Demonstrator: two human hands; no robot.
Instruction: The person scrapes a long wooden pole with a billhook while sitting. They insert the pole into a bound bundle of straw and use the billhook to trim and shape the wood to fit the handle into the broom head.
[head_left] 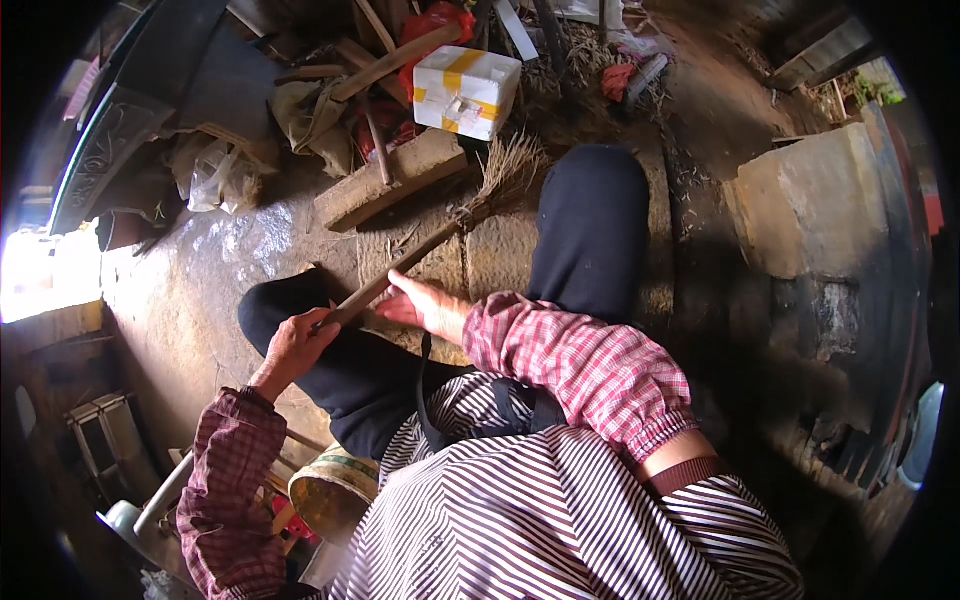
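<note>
A broom (440, 236) with a wooden handle and a bundle of straw bristles lies slantwise in front of me, its bristle end up and to the right, beside my right knee. My left hand (297, 345) is closed round the near end of the handle, above my left thigh. Close against the handle's middle is my right hand (425, 303), fingers stretched out and apart, not wrapped round the wood. Its lower fingers are slightly blurred. Whether anything else sits in my left hand is hidden.
A white foam box (467, 92) with yellow tape stands ahead, behind a thick wooden beam (395, 180). Sticks, sacks and a clear plastic bag (218, 178) lie to the left. A yellowish bucket (330, 490) is by my left hip; a worn block (805, 205) stands right.
</note>
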